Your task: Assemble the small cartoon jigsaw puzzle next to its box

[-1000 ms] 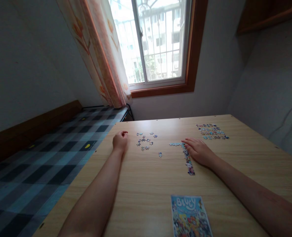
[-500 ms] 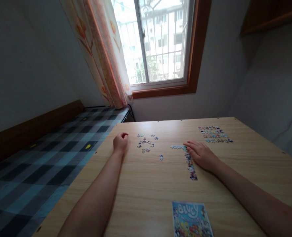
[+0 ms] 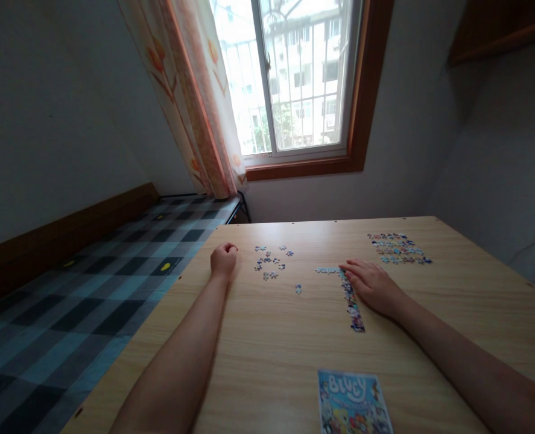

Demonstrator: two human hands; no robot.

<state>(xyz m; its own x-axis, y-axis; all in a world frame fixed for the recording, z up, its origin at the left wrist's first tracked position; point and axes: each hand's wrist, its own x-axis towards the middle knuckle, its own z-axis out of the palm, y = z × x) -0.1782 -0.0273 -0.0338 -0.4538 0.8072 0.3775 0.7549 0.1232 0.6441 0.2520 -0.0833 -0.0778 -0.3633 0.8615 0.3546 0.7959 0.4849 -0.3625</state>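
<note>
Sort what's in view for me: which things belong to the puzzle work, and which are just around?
Part of the work:
joined strip by the right hand
scattered pieces near the left hand
lone piece between them
rows of pieces, far right
picture card, probably
table, as the work surface

Just around:
curtain
window
bed
shelf
</note>
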